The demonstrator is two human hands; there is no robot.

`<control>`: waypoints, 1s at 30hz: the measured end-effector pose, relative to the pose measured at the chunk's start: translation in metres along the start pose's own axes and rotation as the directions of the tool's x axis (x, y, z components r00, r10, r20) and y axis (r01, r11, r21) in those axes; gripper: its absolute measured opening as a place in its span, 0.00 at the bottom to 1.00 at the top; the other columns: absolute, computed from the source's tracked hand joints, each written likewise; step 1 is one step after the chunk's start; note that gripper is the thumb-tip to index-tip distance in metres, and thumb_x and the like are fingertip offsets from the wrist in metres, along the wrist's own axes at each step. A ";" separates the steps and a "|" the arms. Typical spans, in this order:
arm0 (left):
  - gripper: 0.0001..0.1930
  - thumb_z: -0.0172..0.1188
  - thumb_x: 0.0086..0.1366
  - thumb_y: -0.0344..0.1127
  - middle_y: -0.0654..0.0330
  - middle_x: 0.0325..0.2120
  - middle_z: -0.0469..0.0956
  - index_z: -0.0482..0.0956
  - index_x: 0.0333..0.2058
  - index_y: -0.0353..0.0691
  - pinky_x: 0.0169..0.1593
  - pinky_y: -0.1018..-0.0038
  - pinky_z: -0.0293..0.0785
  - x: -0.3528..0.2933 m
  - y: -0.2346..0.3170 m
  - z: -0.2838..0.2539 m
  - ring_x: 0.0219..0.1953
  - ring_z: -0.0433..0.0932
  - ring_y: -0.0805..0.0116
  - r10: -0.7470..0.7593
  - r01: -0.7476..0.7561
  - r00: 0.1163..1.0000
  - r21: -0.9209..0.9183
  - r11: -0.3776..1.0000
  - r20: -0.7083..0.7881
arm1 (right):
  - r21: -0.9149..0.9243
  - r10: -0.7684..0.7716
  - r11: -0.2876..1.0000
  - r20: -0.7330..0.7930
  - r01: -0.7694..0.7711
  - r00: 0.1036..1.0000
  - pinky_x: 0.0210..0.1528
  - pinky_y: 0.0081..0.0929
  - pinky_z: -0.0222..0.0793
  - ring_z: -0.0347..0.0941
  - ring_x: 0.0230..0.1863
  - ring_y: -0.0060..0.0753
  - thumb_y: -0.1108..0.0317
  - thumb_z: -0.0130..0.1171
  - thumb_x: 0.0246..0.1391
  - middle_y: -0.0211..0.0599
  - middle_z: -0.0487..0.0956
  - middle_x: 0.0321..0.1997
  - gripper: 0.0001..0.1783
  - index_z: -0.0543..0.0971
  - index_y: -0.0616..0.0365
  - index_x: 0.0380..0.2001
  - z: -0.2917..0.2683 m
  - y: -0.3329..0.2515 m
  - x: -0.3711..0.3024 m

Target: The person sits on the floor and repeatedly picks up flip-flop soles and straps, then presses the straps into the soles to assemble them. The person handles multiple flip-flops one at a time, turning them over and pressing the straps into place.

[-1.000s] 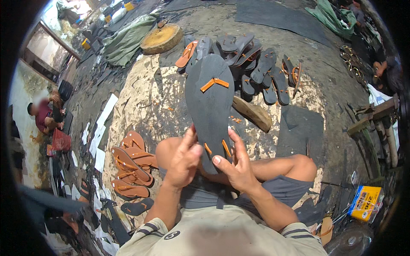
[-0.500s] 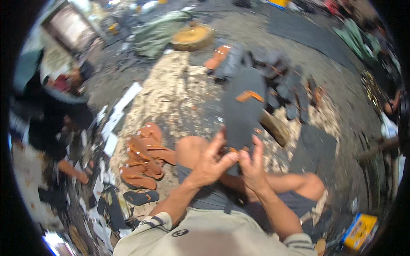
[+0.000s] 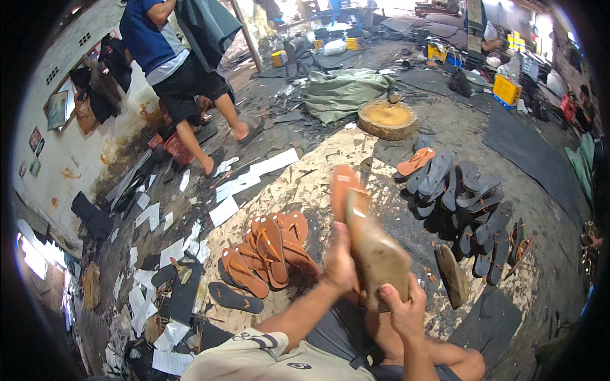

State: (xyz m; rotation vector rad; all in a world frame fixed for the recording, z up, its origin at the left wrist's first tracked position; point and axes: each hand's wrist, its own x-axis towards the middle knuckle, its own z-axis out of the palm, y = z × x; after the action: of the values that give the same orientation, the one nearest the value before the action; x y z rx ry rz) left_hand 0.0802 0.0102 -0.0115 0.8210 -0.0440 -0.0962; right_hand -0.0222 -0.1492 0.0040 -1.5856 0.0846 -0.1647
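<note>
Both my hands are raised over my lap. My left hand [image 3: 342,260] grips an orange-brown flip-flop [image 3: 342,184] by its side; most of the flip-flop is hidden behind a wooden shoe last [image 3: 378,254]. My right hand [image 3: 403,305] is closed around the lower end of that last, thumb on its face. The last is pale, smooth and foot-shaped, and lies against the flip-flop. Left of my hands, several brown flip-flops [image 3: 270,251] lie piled on the mat beside one dark flip-flop [image 3: 235,297]. A second wooden last [image 3: 451,276] rests on the ground to the right.
Many dark sandals [image 3: 473,190] lie in a heap at the right. A round wooden block [image 3: 387,120] stands ahead, near a green sack [image 3: 346,95]. Paper scraps [image 3: 241,181] and offcuts litter the left. Another person [image 3: 171,70] is at the far left, holding dark sheets.
The view has swung left and upward. A dark sole with an orange strap was between my hands; now a wooden last and a brown flip-flop are there. A person shows at the upper left.
</note>
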 end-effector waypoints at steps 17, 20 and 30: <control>0.25 0.48 0.79 0.46 0.48 0.67 0.67 0.66 0.70 0.47 0.64 0.60 0.69 -0.027 0.167 -0.370 0.66 0.70 0.51 0.725 0.331 0.602 0.931 0.154 -0.334 | 0.214 0.146 0.977 -0.642 -0.008 0.753 0.35 0.29 0.68 0.71 0.27 0.23 0.45 0.63 0.64 0.29 0.78 0.24 0.28 0.84 0.66 0.36 -0.186 0.209 0.206; 0.24 0.49 0.79 0.42 0.50 0.67 0.68 0.66 0.69 0.42 0.66 0.63 0.68 0.007 0.147 -0.295 0.67 0.69 0.55 0.650 0.053 0.742 0.981 0.187 -0.164 | 0.073 0.234 0.963 -0.701 -0.259 0.674 0.32 0.32 0.69 0.76 0.28 0.27 0.44 0.62 0.62 0.35 0.79 0.24 0.29 0.82 0.61 0.22 -0.201 0.205 0.287; 0.27 0.54 0.75 0.42 0.50 0.61 0.72 0.69 0.65 0.29 0.63 0.68 0.70 0.033 0.051 -0.033 0.61 0.73 0.61 0.103 -0.125 0.992 0.644 0.755 0.072 | 0.567 0.177 0.771 -0.628 0.290 0.757 0.35 0.28 0.80 0.76 0.30 0.27 0.63 0.47 0.69 0.37 0.77 0.42 0.14 0.72 0.61 0.49 -0.174 0.130 0.099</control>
State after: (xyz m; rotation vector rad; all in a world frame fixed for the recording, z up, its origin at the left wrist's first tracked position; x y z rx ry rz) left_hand 0.1187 0.0656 0.0036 1.5172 -0.1657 0.0282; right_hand 0.0538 -0.3397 -0.1177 -0.7684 0.4819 -0.7339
